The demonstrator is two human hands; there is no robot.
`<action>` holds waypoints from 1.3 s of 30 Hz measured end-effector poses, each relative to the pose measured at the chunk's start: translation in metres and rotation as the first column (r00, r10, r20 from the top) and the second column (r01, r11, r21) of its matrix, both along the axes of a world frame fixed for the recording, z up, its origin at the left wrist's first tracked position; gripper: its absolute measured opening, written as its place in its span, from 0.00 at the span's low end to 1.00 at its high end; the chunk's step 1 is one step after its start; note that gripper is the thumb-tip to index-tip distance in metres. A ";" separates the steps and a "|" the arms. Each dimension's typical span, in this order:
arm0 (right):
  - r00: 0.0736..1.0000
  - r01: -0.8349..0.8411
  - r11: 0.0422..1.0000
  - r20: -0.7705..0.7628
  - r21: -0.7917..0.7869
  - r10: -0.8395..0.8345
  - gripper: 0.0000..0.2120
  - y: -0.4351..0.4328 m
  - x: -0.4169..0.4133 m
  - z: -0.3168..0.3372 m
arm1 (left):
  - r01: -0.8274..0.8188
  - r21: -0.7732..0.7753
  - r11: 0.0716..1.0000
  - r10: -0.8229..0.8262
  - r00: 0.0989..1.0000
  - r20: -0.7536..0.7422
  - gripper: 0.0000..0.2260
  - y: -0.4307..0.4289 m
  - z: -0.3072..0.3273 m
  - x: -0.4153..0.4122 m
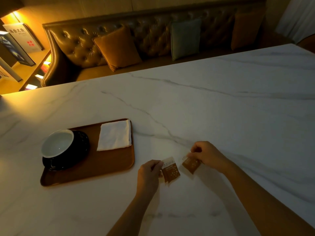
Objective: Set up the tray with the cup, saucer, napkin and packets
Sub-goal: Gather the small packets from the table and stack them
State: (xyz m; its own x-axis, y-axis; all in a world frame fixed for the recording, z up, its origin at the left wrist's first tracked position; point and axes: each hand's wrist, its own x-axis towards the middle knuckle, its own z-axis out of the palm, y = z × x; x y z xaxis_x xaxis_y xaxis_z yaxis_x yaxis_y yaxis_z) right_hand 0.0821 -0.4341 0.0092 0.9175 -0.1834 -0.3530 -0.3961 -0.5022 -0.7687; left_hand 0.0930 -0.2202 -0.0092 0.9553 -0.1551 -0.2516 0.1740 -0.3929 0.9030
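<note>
A brown tray (109, 166) lies on the marble table at the left. On its left part a dark saucer (80, 150) carries a cup (58, 143) that is white inside. A folded white napkin (115, 135) rests on the tray's far right corner. Right of the tray, my left hand (150, 174) pinches two overlapping brown packets (171, 170) by their top edge. My right hand (208, 155) grips a third brown packet (190, 163) by its upper end. Both sets of packets hang low over the table, apart from the tray.
The white marble table (221, 103) stretches far to the right and back. Behind its far edge runs a tufted leather bench (153, 38) with cushions. A lit shelf with books (18, 40) stands at the far left.
</note>
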 end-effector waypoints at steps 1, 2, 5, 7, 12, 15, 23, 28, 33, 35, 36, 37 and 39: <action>0.997 0.063 0.993 0.039 0.102 -0.067 0.07 0.004 -0.002 0.001 | -0.011 -0.009 1.000 0.011 1.000 -0.009 0.08 0.000 -0.001 0.000; 0.990 0.116 0.973 0.061 0.200 -0.130 0.07 0.010 -0.004 0.002 | -0.018 -0.013 1.000 0.018 1.000 -0.017 0.08 0.000 -0.002 0.000; 0.973 0.181 0.922 0.074 0.341 -0.218 0.08 0.027 -0.010 -0.002 | -0.028 -0.033 0.999 0.027 0.999 -0.029 0.10 0.000 -0.002 0.000; 0.973 0.186 0.933 0.075 0.309 -0.219 0.08 0.037 -0.013 -0.007 | -0.026 -0.043 0.999 0.026 0.999 -0.020 0.10 0.000 -0.001 0.000; 0.976 0.178 0.952 0.078 0.247 -0.203 0.08 0.051 -0.014 -0.016 | -0.030 -0.064 0.997 0.030 0.999 -0.011 0.07 0.001 -0.002 -0.001; 0.974 0.181 0.946 0.081 0.267 -0.209 0.08 0.057 -0.016 -0.017 | -0.022 -0.067 0.998 0.020 1.000 -0.024 0.06 0.001 -0.003 -0.002; 0.982 0.154 0.962 0.072 0.225 -0.174 0.07 0.062 -0.019 -0.020 | 0.000 -0.047 0.999 0.000 1.000 -0.009 0.09 0.003 -0.003 -0.003; 0.980 0.012 1.000 0.200 0.007 -0.013 0.14 0.055 -0.015 -0.009 | 0.120 0.081 0.989 -0.130 0.983 0.131 0.05 0.003 0.002 0.003; 0.969 -0.171 0.981 0.165 -0.090 0.184 0.06 0.043 -0.008 0.007 | 0.190 0.173 0.966 -0.234 0.928 0.290 0.05 0.002 0.015 0.009; 0.973 -0.155 0.984 0.162 -0.082 0.167 0.04 0.042 -0.007 0.010 | 0.177 0.161 0.971 -0.221 0.924 0.311 0.04 0.003 0.017 0.008; 0.974 -0.145 0.987 0.164 -0.070 0.155 0.03 0.043 -0.007 0.011 | 0.168 0.147 0.975 -0.206 0.928 0.309 0.04 0.004 0.017 0.007; 0.975 -0.138 0.989 0.165 -0.059 0.146 0.02 0.044 -0.007 0.011 | 0.153 0.119 0.981 -0.183 0.936 0.301 0.05 0.004 0.017 0.007; 0.975 -0.141 0.990 0.166 -0.028 0.144 0.02 0.047 -0.007 0.011 | 0.129 0.036 0.991 -0.134 0.953 0.270 0.04 0.007 0.018 0.006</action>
State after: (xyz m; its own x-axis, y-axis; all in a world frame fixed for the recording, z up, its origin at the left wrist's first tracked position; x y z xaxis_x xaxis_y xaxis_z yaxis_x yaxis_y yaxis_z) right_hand 0.0752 -0.3876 0.0207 0.9804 -0.0507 -0.1902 -0.1858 -0.5573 -0.8092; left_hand 0.0989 -0.2136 0.0087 0.9594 -0.2819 0.0105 -0.1309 -0.4120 0.9017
